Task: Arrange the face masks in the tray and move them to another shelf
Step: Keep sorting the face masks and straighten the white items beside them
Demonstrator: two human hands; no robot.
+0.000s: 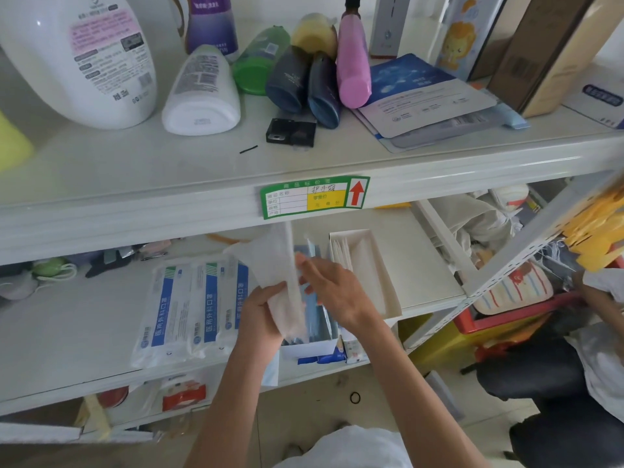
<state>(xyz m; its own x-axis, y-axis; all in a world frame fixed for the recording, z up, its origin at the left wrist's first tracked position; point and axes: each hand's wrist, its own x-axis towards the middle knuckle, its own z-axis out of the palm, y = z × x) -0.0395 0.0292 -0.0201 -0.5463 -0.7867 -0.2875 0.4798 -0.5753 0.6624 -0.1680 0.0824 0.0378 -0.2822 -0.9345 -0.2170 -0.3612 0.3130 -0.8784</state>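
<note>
Both forearms reach in from the near edge over a pale tiled floor (304, 393), where a small black ring (355, 397) lies. Left hand (266, 312): fingers wrapped round the lower part of a white mask packet (278, 268), a thin, slightly crinkled, translucent sleeve held upright and tilted. Right hand (334, 292): fingers curled, pinching the packet's right edge, directly above the near tray (310, 347). That tray is a low white card box at the front edge of the middle shelf (67, 332); blue masks (319, 315), flat and pleated, stand packed in it. Just left of the hands, two mask packs (175, 309) lie side by side, clear glossy plastic with blue stripes and print. Right and farther back, the far tray (388, 282), the same white card and long and narrow, holds a few white packets (341, 255) on edge at its far end. The shelf surface is smooth white painted metal; loose small items sit blurred at its far left. The upper shelf (135, 170) carries a green-bordered price label (314, 196) with a red arrow on its front lip. On it: a large white jug (84, 55), a white bottle (202, 92) on its side, a green bottle (260, 62), two dark blue bottles (290, 82), a pink bottle (353, 62), a small black block (290, 131), and flat blue-and-white sachets (422, 96). At far right stands a perforated white upright (506, 265), with a red basket (506, 320) behind it.
</note>
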